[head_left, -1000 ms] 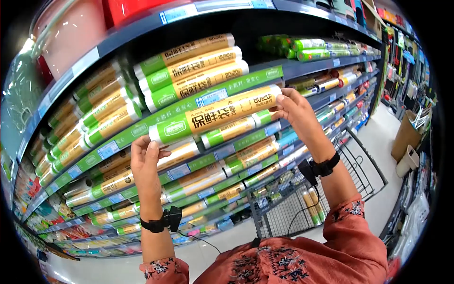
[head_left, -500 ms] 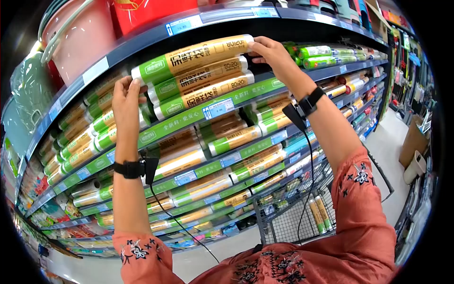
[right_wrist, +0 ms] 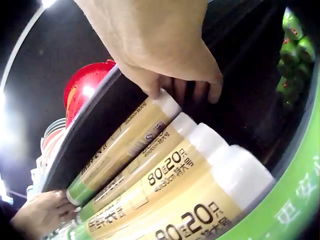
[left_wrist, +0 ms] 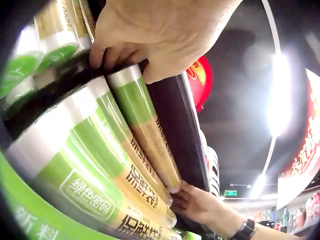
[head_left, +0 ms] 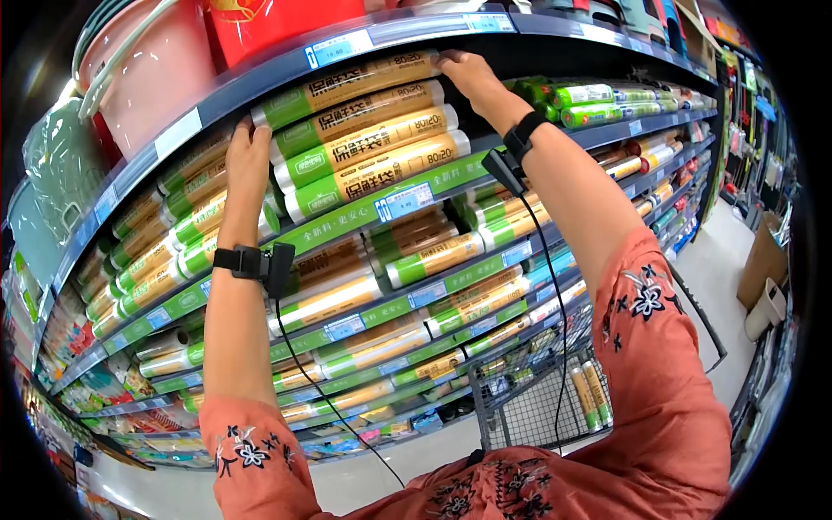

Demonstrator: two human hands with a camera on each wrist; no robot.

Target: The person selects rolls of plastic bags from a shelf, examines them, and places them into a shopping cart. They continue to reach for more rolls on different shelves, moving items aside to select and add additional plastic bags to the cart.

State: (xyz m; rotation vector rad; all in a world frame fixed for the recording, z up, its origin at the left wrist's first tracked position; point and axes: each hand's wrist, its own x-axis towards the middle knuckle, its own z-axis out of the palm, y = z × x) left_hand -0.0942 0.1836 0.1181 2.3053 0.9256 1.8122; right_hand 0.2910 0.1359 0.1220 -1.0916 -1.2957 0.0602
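Note:
Both hands hold a white-capped roll of plastic bags (head_left: 347,84), green at one end and tan along the rest, at the back of a stack on the upper shelf. My left hand (head_left: 249,158) is at its green end; in the left wrist view the thumb and fingers of that hand (left_wrist: 160,37) straddle the white cap. At the tan end is my right hand (head_left: 477,85), its thumb on the cap in the right wrist view and its fingers curled behind. Several matching rolls (head_left: 377,169) lie in front of and below the held one.
Above runs a shelf edge (head_left: 416,33) with price tags, carrying a pink bucket (head_left: 152,69) and a red bucket (head_left: 277,30). Green-wrapped rolls (head_left: 598,104) lie farther right. A shopping cart (head_left: 529,416) with two rolls inside stands below. Cables hang from both wrist cameras.
The roll went from in front of the lower shelves up and then back into the upper shelf, behind the other rolls. Both hands moved with it, reaching deeper under the top shelf.

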